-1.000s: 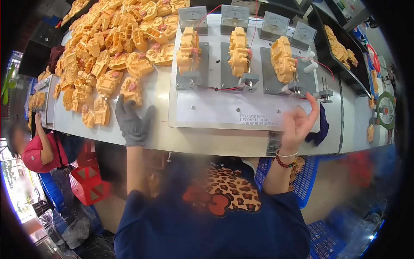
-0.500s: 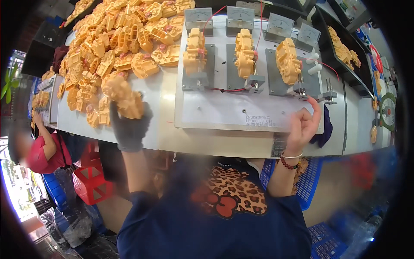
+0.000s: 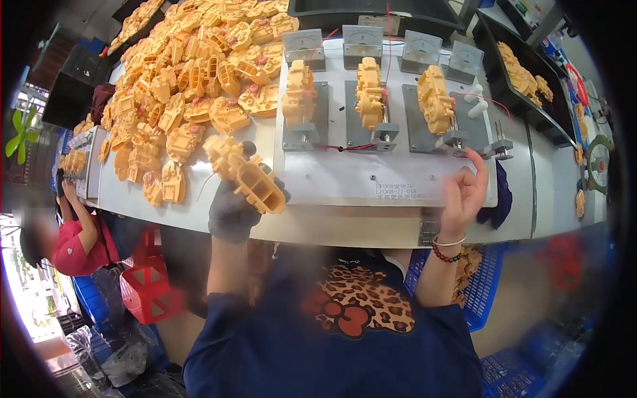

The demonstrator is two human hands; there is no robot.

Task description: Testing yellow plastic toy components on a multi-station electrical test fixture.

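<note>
The person's left hand (image 3: pixel 232 213), in a dark grey glove, grips a yellow-orange plastic gearbox housing (image 3: pixel 229 159), holding it tilted over the counter (image 3: pixel 318 229), between a large heap of similar housings (image 3: pixel 192 73) and the left edge of a white test board (image 3: pixel 325 182). An open, hollow compartment of the held piece faces up toward the camera. The bare right hand (image 3: pixel 463 198) is partly open, its index finger stretched out to the metal clamp (image 3: pixel 453 140) of the rightmost fixture and the other fingers loosely curled; whether the fingertip presses there, I cannot tell. Three housings stand upright in a row on the board's grey plates: a left one (image 3: pixel 297 96), a middle one (image 3: pixel 369 93) and a right one (image 3: pixel 434 103). Behind them are four analog meters (image 3: pixel 362 45), with thin red wires running among the fixtures. A dark purple cloth (image 3: pixel 494 199) lies just beside the board's right edge, and a black tray (image 3: pixel 556 125) with more yellow-orange parts sits beyond it.
</note>
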